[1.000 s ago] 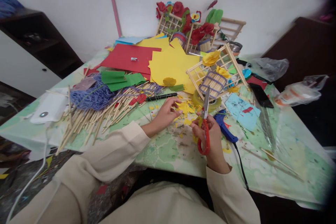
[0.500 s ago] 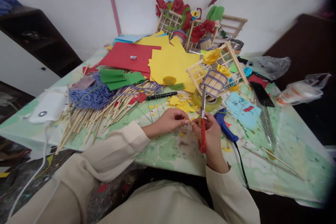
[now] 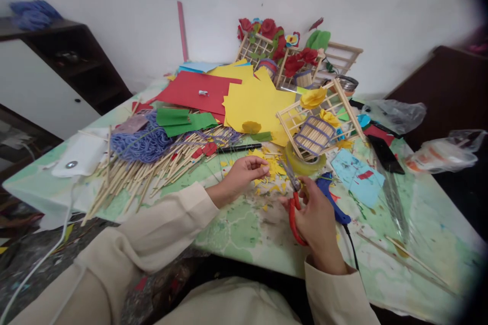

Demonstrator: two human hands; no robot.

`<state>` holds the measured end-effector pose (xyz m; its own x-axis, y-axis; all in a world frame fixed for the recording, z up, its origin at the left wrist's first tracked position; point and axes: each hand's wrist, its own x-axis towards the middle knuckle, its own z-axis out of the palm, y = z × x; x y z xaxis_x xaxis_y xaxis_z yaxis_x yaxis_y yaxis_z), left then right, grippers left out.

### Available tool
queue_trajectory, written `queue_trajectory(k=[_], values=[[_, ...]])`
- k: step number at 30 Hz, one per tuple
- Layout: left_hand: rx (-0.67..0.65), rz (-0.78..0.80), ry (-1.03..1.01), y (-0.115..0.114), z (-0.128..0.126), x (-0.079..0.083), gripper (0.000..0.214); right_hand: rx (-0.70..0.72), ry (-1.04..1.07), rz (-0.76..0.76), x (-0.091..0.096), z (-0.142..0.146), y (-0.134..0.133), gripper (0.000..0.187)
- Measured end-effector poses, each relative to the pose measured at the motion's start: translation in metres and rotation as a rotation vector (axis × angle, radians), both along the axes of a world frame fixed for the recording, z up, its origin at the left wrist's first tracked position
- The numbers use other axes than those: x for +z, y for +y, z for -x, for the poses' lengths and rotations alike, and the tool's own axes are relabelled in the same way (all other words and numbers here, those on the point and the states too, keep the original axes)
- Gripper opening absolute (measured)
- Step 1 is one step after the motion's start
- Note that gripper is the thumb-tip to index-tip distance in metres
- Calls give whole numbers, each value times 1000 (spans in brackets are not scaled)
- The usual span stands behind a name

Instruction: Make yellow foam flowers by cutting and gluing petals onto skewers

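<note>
Right hand [image 3: 315, 217] around red scissors [image 3: 293, 218], left hand [image 3: 240, 179] beside yellow scraps [image 3: 277, 170], grip unclear, bag's [image 3: 444, 155] orange print [image 3: 420, 163] too blurry.

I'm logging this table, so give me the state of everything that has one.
Scissors: gripped in right hand; blade opening unclear
Left hand: fingers bent, apart from scissors; hold unclear
Glue gun: lying down
Tape roll: lying flat
Pen: lying flat
Yarn: heaped
Sticks: loosely piled
Yellow paper: overlapping sheets
Yellow scraps: scattered
Nearest frame: tilted
</note>
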<state>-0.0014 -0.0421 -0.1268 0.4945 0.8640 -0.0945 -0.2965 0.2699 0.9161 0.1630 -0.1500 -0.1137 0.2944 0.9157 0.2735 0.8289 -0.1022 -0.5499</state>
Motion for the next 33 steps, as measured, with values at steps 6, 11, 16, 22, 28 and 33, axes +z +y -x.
queue_trajectory(k=[6, 11, 16, 22, 28, 33], values=[[50, 50, -65, -1, 0, 6, 32, 146, -140, 92, -4, 7, 4, 52], [35, 59, -69, -1, 1, 6, 34, 143, -141, 110, -2, 10, 4, 51], [6, 4, -31, 2, 1, 1, 32, 137, -108, 132, 2, 11, 4, 49], [-3, -90, 45, 4, 2, 1, 29, 155, -74, 172, 3, 10, 2, 48], [-20, -137, 59, 5, 3, -1, 30, 147, -56, 180, 0, 8, 1, 53], [-47, -148, 62, 6, 4, -1, 29, 143, -45, 189, 1, 9, 1, 54]])
